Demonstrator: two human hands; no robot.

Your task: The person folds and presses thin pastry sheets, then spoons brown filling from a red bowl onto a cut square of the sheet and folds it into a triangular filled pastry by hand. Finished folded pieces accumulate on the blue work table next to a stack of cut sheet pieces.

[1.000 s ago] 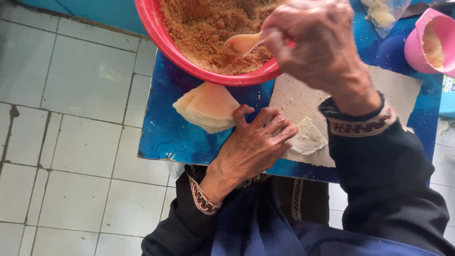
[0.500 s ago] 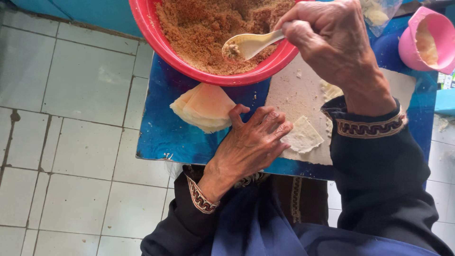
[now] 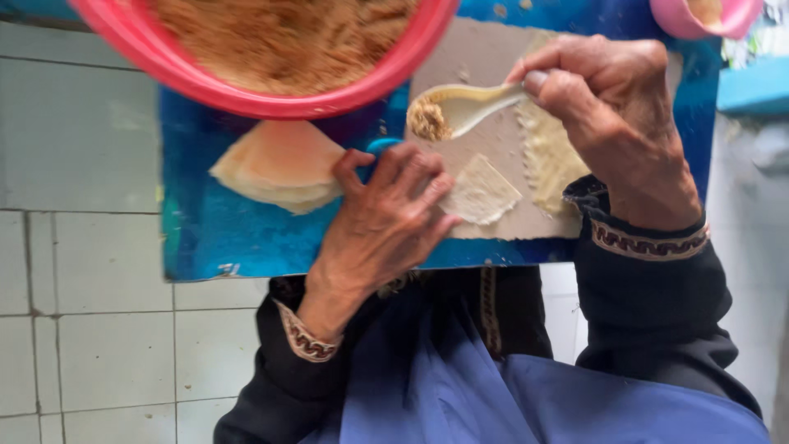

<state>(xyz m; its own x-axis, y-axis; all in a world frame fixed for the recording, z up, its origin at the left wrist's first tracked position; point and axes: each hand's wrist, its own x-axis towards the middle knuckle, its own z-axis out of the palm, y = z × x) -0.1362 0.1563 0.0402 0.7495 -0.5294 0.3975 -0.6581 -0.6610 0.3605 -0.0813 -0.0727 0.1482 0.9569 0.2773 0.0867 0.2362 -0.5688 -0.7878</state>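
Note:
My right hand (image 3: 612, 115) grips a white spoon (image 3: 460, 107) carrying a lump of brown crumbly filling, held just above the grey board (image 3: 493, 57). My left hand (image 3: 382, 218) presses its fingers on the edge of a thin square dough wrapper (image 3: 481, 193) lying on that board. A second, crimped piece of dough (image 3: 551, 156) lies partly under my right hand. The red bowl (image 3: 246, 90) of brown filling stands at the far edge of the blue table (image 3: 222, 238).
A stack of pale triangular wrappers (image 3: 279, 164) lies on the blue table left of my left hand. A pink cup (image 3: 699, 16) stands at the far right corner. White tiled floor (image 3: 82, 329) surrounds the low table.
My right hand has lifted the spoon out of the red bowl and brought it, loaded with filling, down over the board toward the wrapper. My left hand has stayed on the wrapper.

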